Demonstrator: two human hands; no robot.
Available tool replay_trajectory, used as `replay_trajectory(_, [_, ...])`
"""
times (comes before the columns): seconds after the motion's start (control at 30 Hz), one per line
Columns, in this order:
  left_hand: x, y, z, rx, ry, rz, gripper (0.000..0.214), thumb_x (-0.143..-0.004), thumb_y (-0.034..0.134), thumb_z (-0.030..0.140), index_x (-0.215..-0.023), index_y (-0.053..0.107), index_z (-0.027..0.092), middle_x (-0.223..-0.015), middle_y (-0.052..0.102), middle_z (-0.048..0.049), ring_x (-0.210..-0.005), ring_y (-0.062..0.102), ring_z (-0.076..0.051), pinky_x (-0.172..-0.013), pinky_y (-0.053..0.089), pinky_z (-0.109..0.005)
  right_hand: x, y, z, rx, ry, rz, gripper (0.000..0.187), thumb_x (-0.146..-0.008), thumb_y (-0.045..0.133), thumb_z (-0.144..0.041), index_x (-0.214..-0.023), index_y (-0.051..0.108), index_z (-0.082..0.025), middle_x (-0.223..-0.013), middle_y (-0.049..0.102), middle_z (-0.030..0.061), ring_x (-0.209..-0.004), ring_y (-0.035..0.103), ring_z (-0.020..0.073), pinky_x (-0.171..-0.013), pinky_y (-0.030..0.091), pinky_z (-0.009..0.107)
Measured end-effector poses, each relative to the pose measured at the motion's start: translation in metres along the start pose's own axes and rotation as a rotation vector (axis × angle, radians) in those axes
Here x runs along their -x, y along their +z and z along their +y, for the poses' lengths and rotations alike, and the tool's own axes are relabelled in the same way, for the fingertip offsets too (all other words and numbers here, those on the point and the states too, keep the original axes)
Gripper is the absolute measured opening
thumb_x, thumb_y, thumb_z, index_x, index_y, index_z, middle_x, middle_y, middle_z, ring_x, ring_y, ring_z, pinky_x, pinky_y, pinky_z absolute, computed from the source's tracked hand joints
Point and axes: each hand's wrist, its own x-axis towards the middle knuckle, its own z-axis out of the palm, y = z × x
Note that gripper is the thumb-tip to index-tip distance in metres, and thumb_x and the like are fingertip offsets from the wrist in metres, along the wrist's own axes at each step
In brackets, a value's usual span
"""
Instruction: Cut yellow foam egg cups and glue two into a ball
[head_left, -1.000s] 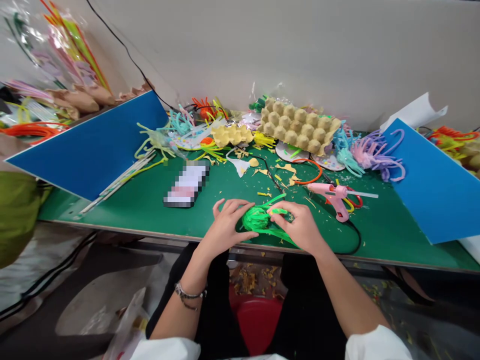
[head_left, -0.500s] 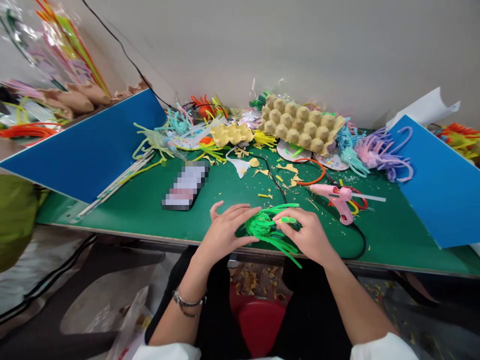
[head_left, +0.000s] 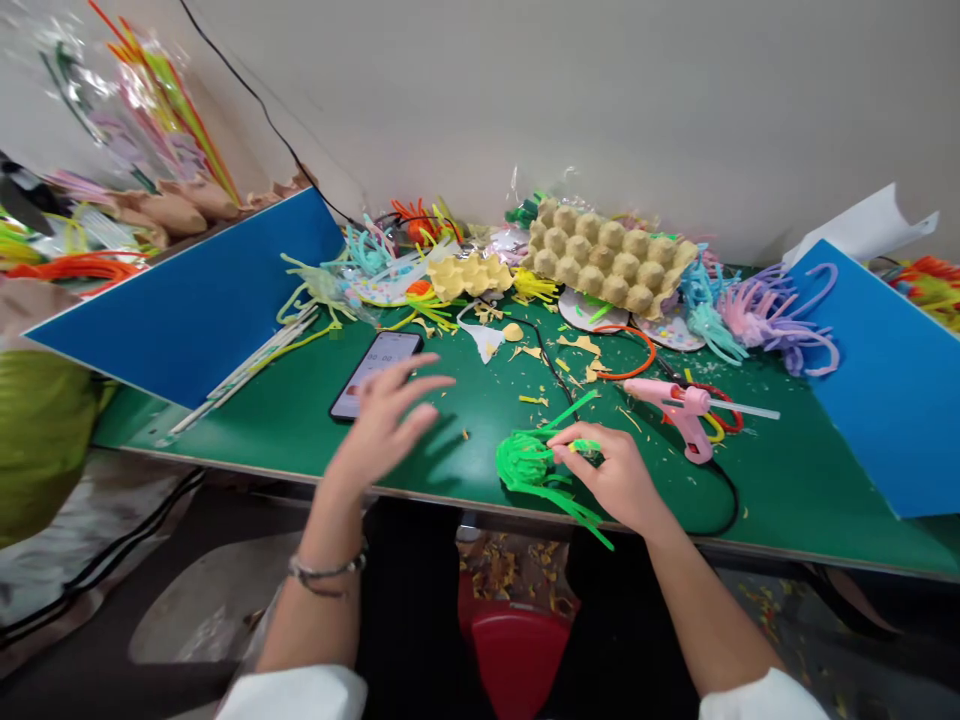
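Note:
My right hand (head_left: 611, 470) is closed on a bundle of bright green pipe cleaners (head_left: 529, 465) that rests near the front edge of the green table (head_left: 285, 430). Loose green stems trail from the bundle toward me and one points up to the right. My left hand (head_left: 386, 415) hovers open over the table, fingers spread, just in front of a phone (head_left: 375, 372) with a lit screen. It holds nothing.
A pink glue gun (head_left: 679, 405) with a black cord lies right of my right hand. Egg cartons (head_left: 611, 262), paper plates and coloured pipe-cleaner pieces crowd the back. Blue boards (head_left: 195, 300) stand at left and right (head_left: 881, 380). Yellow scraps litter the middle.
My left hand has let go of the green bundle and moved left and up toward the phone. My right hand stays on the bundle.

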Motion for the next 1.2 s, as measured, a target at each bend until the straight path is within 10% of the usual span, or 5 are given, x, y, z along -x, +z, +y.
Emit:
replay_trajectory(0.2, [-0.037, -0.024, -0.083, -0.252, -0.372, -0.066, 0.059, -0.096, 0.023, 0.053, -0.111, 0.072, 0.024, -0.154, 0.034, -0.0113, -0.142, 0.028, -0.04, -0.111, 0.014, -0.065, -0.003, 0.002, -0.002, -0.015, 0.002, -0.001, 0.012, -0.086, 0.059, -0.027, -0.081, 0.069, -0.023, -0.082, 0.075, 0.0011, -0.078, 0.07, 0.0177, -0.072, 0.05, 0.029])
replay_trajectory(0.5, [-0.044, -0.016, -0.093, -0.302, -0.44, -0.096, 0.057, -0.095, 0.025, 0.052, -0.12, 0.067, 0.023, -0.156, 0.031, -0.0154, -0.143, 0.025, -0.039, -0.113, 0.012, -0.064, -0.006, 0.003, -0.004, -0.034, 0.04, -0.007, 0.016, -0.087, 0.058, -0.031, -0.081, 0.068, -0.021, -0.078, 0.075, 0.0016, -0.074, 0.069, 0.0177, -0.07, 0.049, 0.028])
replay_trajectory(0.67, [-0.015, -0.018, -0.047, -0.137, -0.237, 0.047, 0.058, -0.09, 0.038, 0.058, -0.134, 0.053, 0.024, -0.151, 0.036, -0.0155, -0.141, 0.03, -0.037, -0.114, 0.02, -0.058, -0.008, 0.0, -0.008, -0.085, 0.046, -0.012, 0.017, -0.086, 0.057, -0.031, -0.08, 0.068, -0.02, -0.074, 0.073, 0.001, -0.069, 0.068, 0.0163, -0.064, 0.048, 0.025])
replay_trajectory(0.9, [0.038, 0.044, 0.059, 0.0, 0.163, -0.18, 0.099, -0.067, 0.066, 0.07, -0.147, 0.033, 0.023, -0.152, 0.032, -0.0222, -0.14, 0.03, -0.04, -0.113, 0.018, -0.059, -0.009, -0.003, -0.013, -0.097, 0.039, -0.003, 0.017, -0.086, 0.057, -0.032, -0.085, 0.068, -0.019, -0.07, 0.071, -0.0005, -0.066, 0.066, 0.0147, -0.062, 0.047, 0.023])
replay_trajectory(1.2, [0.035, 0.051, 0.063, -0.02, 0.107, -0.146, 0.065, -0.07, 0.074, 0.052, -0.124, 0.054, 0.022, -0.137, 0.052, -0.0157, -0.13, 0.044, -0.035, -0.112, 0.018, -0.059, 0.002, -0.007, -0.013, -0.091, 0.058, 0.034, 0.018, -0.084, 0.057, -0.032, -0.075, 0.066, -0.02, -0.07, 0.072, 0.0014, -0.066, 0.066, 0.0163, -0.062, 0.047, 0.024])
